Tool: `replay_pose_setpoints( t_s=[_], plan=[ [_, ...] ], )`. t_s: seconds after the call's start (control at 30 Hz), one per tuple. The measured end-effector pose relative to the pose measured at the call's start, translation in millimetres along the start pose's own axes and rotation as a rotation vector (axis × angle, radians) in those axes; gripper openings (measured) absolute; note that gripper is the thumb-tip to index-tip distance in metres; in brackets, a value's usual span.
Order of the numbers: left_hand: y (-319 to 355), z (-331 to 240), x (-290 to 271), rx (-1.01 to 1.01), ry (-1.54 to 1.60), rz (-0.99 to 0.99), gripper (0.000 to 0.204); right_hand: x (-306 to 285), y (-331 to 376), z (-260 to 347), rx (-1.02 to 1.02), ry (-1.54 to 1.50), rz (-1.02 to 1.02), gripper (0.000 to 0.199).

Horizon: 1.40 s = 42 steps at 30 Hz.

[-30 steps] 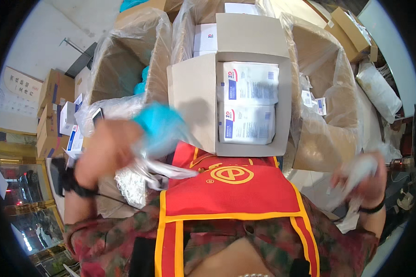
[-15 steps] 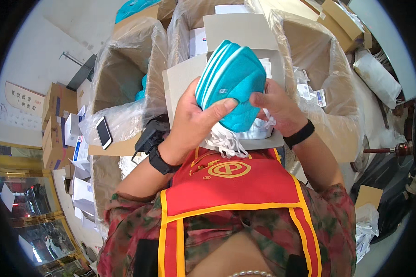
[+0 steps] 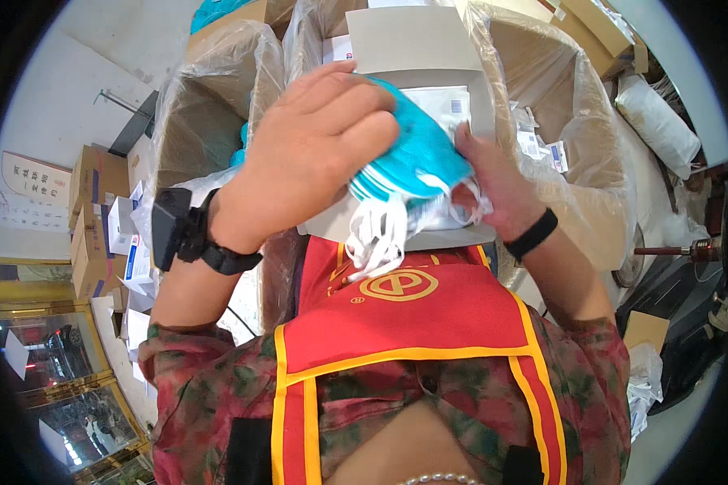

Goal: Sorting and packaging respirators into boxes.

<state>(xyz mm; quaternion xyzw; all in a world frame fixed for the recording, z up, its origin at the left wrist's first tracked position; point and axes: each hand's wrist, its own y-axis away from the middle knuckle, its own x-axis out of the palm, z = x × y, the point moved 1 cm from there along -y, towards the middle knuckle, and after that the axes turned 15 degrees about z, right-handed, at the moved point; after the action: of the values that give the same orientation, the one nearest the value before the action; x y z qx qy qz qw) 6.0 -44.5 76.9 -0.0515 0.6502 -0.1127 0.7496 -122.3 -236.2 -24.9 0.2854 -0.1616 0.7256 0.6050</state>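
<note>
A stack of teal face masks (image 3: 421,149) with white ear loops (image 3: 378,234) is between my hands, above an open carton (image 3: 412,44). My left hand (image 3: 323,133) is closed over the stack's upper left side, its fingers bent onto the teal fabric and its back toward me. Gripping the right end is my right hand (image 3: 505,182), thumb on the near side, with its fingers partly hidden by masks and loops. The loops dangle toward my red apron (image 3: 404,319). Behind the stack, a white packet (image 3: 455,101) shows inside the carton.
Plastic-lined boxes stand on both sides: the left box (image 3: 198,105) holds teal items, and the right box (image 3: 578,97) holds small white packets (image 3: 532,141). Brown cartons (image 3: 97,178) are piled at far left. A red-brown rod (image 3: 663,250) juts in from the right.
My left hand has moved from the stack's lower left, thumb in front, up over its top left. The stack has tipped lower, with loops hanging toward me. The phone at left is now hidden.
</note>
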Motion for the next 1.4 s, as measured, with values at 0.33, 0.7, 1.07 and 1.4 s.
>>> replay_pose_setpoints(
  t_s=[0.33, 0.7, 1.07, 1.4],
  plan=[
    [10.4, 0.1, 4.7, -0.196, 0.004, 0.051, 0.026, 58.2, 17.9, -12.9, 0.224, 0.060, 0.277, 0.034],
    [21.0, -44.6, 41.6, -0.059, 1.233, 0.043, 0.034, 91.6, 21.4, 34.5, -0.290, 0.946, 0.554, 0.024],
    [61.2, -58.2, -45.4, 0.252, 0.464, 0.293, 0.023, 110.7, 93.2, 51.2, -0.101, 0.717, 0.901, 0.015],
    [78.4, 5.1, -44.6, -0.260, 0.017, 0.348, 0.016, 56.5, 104.4, 74.6, 0.230, 0.570, -0.040, 0.028]
  ],
)
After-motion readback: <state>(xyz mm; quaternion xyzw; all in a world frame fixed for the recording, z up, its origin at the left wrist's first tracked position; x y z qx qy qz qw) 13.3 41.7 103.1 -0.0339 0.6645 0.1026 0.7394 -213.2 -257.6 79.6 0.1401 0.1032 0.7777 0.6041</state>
